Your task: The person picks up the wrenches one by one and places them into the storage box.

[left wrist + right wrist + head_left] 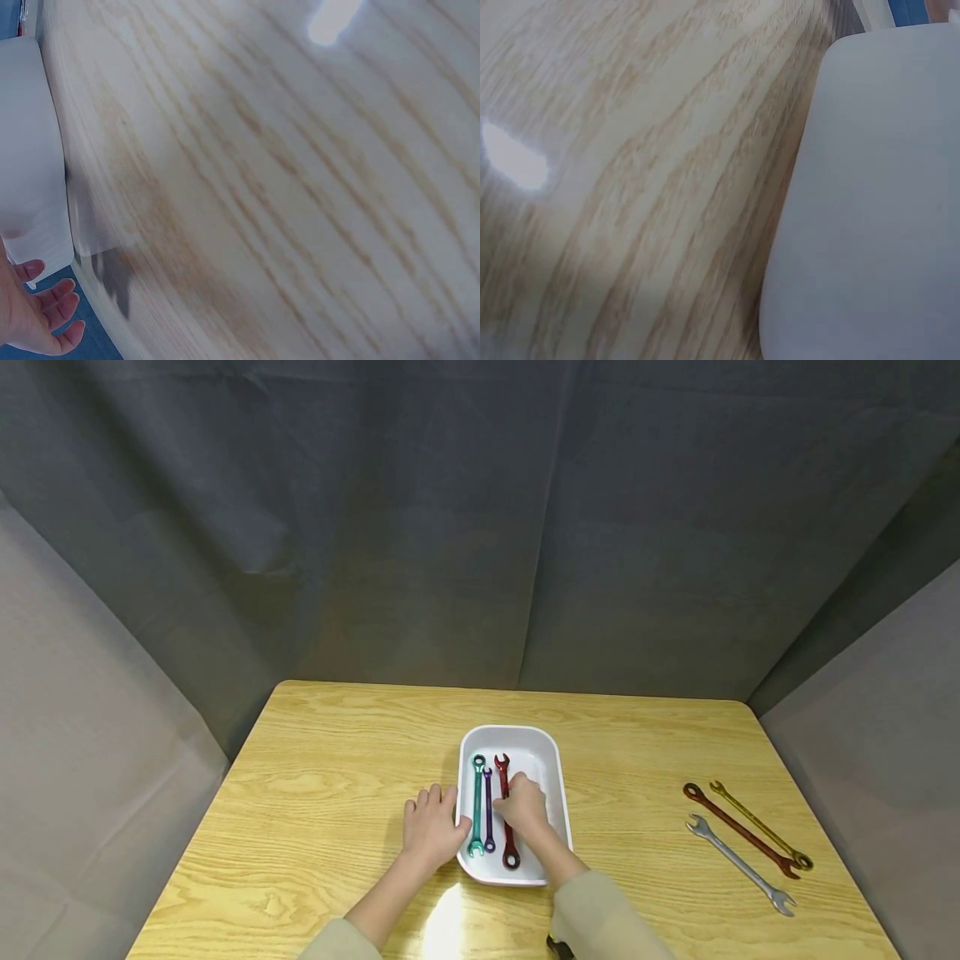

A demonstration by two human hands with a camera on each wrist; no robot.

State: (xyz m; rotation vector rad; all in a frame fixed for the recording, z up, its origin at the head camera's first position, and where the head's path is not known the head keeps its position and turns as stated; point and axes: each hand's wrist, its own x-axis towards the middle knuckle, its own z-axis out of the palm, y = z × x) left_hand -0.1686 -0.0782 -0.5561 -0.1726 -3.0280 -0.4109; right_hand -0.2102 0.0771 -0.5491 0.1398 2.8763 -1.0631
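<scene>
In the head view, a white tray (551, 768) holds a green combination wrench (477, 806), a small purple wrench (488, 810) and a red wrench (512, 852), all lying lengthwise. My right hand (522, 807) reaches into the tray and pinches the red wrench around its middle, covering part of the shaft. At the tray's left rim rests my left hand (432, 828), thumb over the edge and the other fingers loosely spread outside. The left wrist view catches this hand (30, 311) beside the tray wall (34, 150), fingers slightly bent.
On the table's right side lie an orange-red wrench (738, 828), a yellow wrench (757, 821) and a silver open-end wrench (738, 862). A small dark object (558, 947) shows at the front edge by the right sleeve. Grey cloth (420, 527) hangs behind the wooden table (337, 752).
</scene>
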